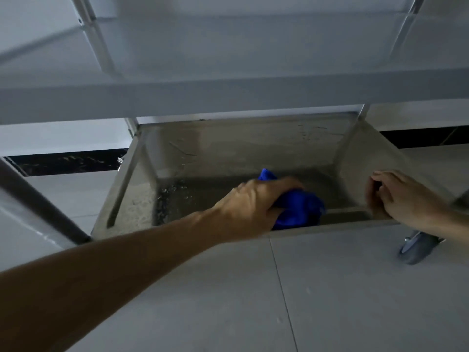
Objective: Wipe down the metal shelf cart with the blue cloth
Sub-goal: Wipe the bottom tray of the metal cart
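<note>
Wiping the bottom tray of the metal shelf cart is the step in hand, by my reading; the left hand reaches over the near rim and holds the blue cloth bunched under its palm, fingers curled down around the wad and pressed close, near the right end of the tray floor; the right hand hooks its bent fingers over the tray's right wall at the near corner, which probably steadies a cart standing on a caster wheel; grit and droplets lie at the left of the floor, well apart from the cloth, so the stroke should probably run leftward with flat, even pressure, then gather the debris instead of scattering it; spreading the cloth wider would likely cover more metal; the upper shelf hangs close above, so the wrist should stay low.
</note>
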Motion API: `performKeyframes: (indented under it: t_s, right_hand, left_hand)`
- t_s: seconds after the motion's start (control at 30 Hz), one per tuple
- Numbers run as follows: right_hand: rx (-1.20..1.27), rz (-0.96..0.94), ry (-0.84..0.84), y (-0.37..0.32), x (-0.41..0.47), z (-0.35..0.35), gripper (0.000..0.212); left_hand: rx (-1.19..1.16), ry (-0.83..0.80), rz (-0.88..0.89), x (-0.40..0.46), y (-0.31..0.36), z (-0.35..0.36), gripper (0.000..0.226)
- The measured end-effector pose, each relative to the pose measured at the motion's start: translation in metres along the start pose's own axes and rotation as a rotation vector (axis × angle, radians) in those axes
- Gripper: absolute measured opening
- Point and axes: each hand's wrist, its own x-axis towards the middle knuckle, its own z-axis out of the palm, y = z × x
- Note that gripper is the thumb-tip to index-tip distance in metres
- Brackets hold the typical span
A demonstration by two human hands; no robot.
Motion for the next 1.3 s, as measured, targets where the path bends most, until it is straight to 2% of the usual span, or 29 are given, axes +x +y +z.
performKeyframes:
  t_s: [0.1, 0.17, 0.23, 0.3, 0.37, 0.4, 0.5, 0.57, 0.63, 0.7, 0.77, 0.87, 0.97, 1.2, 1.3]
  right_hand:
    - [-0.004, 0.033, -0.044, -0.025, 0.004, -0.014, 0.029]
    - [0.010, -0.007, -0.047, -0.045, 0.007, -0.018, 0.024]
    - [0.045, -0.059, -0.046, -0.067, 0.006, -0.015, 0.020]
    - [0.056, -0.067, -0.033, -0.084, 0.005, -0.007, 0.019]
    - [0.019, -0.067, -0.046, -0.093, 0.005, -0.001, 0.023]
    - [0.010, -0.071, -0.063, -0.094, 0.005, 0.000, 0.024]
    - [0.027, -0.076, -0.102, -0.094, 0.003, -0.001, 0.027]
    - [0.014, -0.073, -0.102, -0.093, 0.001, 0.001, 0.029]
    - [0.009, -0.057, -0.080, -0.095, 0.001, 0.003, 0.030]
    - [0.037, -0.069, -0.017, -0.101, 0.001, 0.004, 0.029]
    - [0.086, -0.171, 0.042, -0.115, 0.003, 0.005, 0.031]
    - [0.118, -0.300, -0.043, -0.147, -0.001, 0.015, 0.040]
    - [0.070, -0.349, -0.129, -0.162, -0.008, 0.034, 0.046]
    - [0.102, -0.340, -0.152, -0.156, -0.005, 0.040, 0.046]
    - [0.081, -0.347, -0.137, -0.156, -0.005, 0.043, 0.047]
  left_hand:
    - [-0.304, 0.147, -0.208, 0.016, 0.007, -0.022, 0.021]
    - [-0.752, 0.246, -0.361, 0.020, 0.006, -0.035, 0.013]
    - [-1.161, 0.291, -0.489, 0.019, -0.003, -0.046, 0.016]
    - [-1.276, 0.296, -0.629, 0.012, -0.017, -0.054, 0.024]
    - [-1.179, 0.262, -0.785, 0.000, -0.037, -0.056, 0.027]
    - [-1.034, 0.231, -0.842, -0.007, -0.048, -0.057, 0.026]
    - [-0.293, 0.111, -0.897, -0.025, -0.078, -0.058, 0.036]
    - [0.179, 0.130, -0.801, -0.033, -0.087, -0.058, 0.044]
    - [0.436, 0.188, -0.570, -0.038, -0.084, -0.052, 0.042]
    - [0.462, 0.179, -0.416, -0.039, -0.072, -0.037, 0.038]
    - [0.443, 0.046, -0.358, -0.036, -0.057, -0.014, 0.060]
    - [0.493, -0.181, -0.354, -0.034, -0.046, 0.017, 0.081]
    - [0.518, -0.187, -0.355, -0.035, -0.047, 0.027, 0.079]
    - [0.551, -0.184, -0.327, -0.061, -0.077, 0.003, 0.074]
    - [0.548, -0.122, -0.519, -0.087, -0.122, -0.035, 0.068]
